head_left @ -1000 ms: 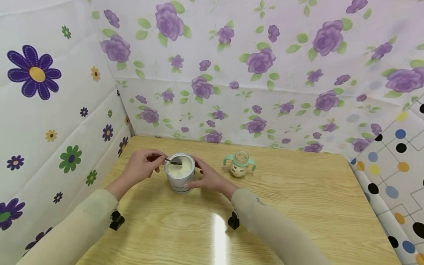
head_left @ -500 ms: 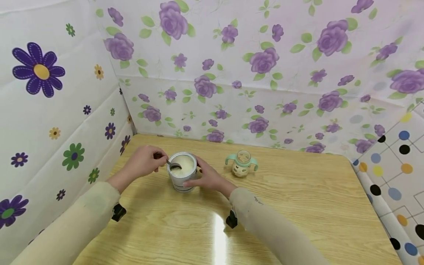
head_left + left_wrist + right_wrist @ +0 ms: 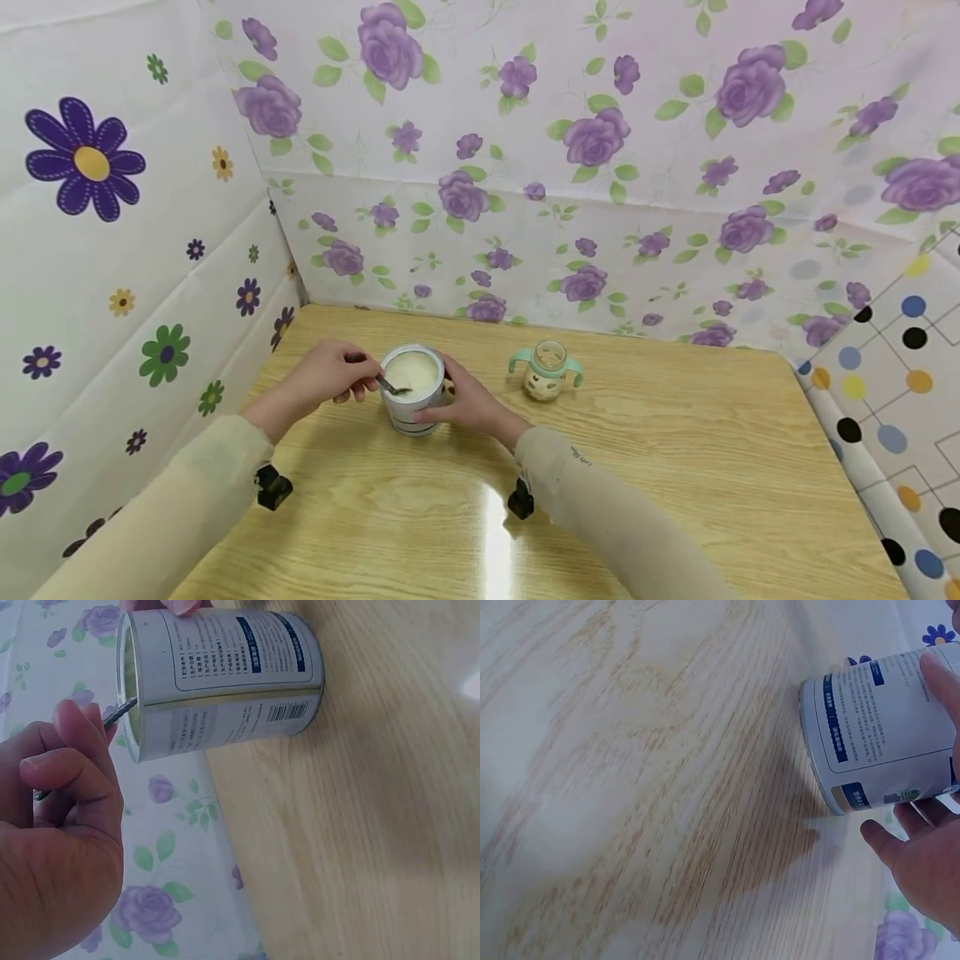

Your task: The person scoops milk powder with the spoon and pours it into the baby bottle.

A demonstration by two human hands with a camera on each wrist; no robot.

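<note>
A printed metal can (image 3: 405,417) stands on the table with its top off, filled near the rim with pale cream powder (image 3: 414,367). My left hand (image 3: 335,375) pinches the handle of a dark metal spoon (image 3: 393,386). The spoon's head lies at the powder by the near side of the rim; how much it carries cannot be made out. In the left wrist view, the spoon handle (image 3: 121,711) slants into the can's mouth. My right hand (image 3: 474,402) grips the can from the right, thumb in front and fingers behind, as the right wrist view also shows.
A small clear bottle (image 3: 543,385) with two mint-green handles stands right of the can, uncapped, with cream-coloured patches showing on its body. Flower-printed cloths (image 3: 465,242) enclose the wooden table (image 3: 675,450) at the back and left. A dotted cloth (image 3: 892,433) hangs at the right.
The spoon head has moved from over the middle of the can to the left, then toward the near rim. My left hand has dropped slightly. My right hand stays on the can.
</note>
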